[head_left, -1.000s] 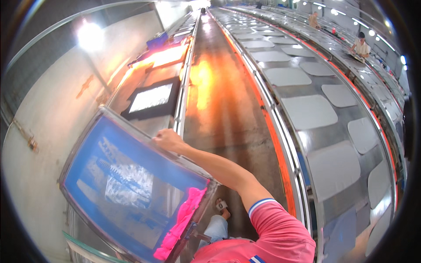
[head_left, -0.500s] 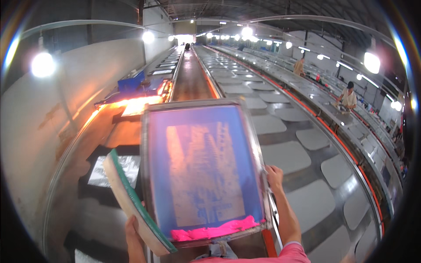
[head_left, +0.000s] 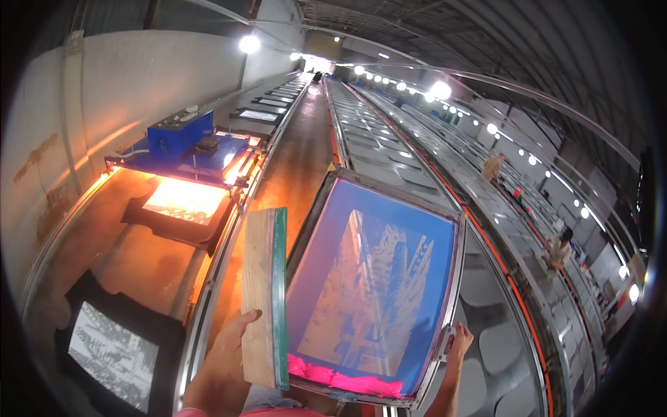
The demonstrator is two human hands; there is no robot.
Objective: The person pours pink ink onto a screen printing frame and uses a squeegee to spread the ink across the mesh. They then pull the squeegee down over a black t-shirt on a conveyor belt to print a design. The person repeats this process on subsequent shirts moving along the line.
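In my left hand (head_left: pixel 233 344) is a squeegee (head_left: pixel 260 278) with a wooden handle and a green blade, held upright along the left edge of the screen printing frame (head_left: pixel 382 271). My thumb lies against its wood; the other fingers are mostly hidden behind it. My right hand (head_left: pixel 458 342) is closed on a metal fitting (head_left: pixel 443 344) at the frame's right side. The frame is tilted in front of me, its blue mesh showing a paler stencil design. A thick band of bright pink ink (head_left: pixel 344 379) lies along its near edge.
A long table (head_left: pixel 139 264) on the left carries dark fabric pieces with white prints (head_left: pixel 111 354). Over it stands a blue heater (head_left: pixel 180 139) glowing orange beneath. An aisle (head_left: pixel 302 139) runs ahead. Tables with grey boards (head_left: pixel 500 347) stretch along the right, where two people (head_left: pixel 558 250) stand.
The view has swung left and tilted, bringing more of the heater into sight. The squeegee has turned from slanting to upright. Both hands keep their holds.
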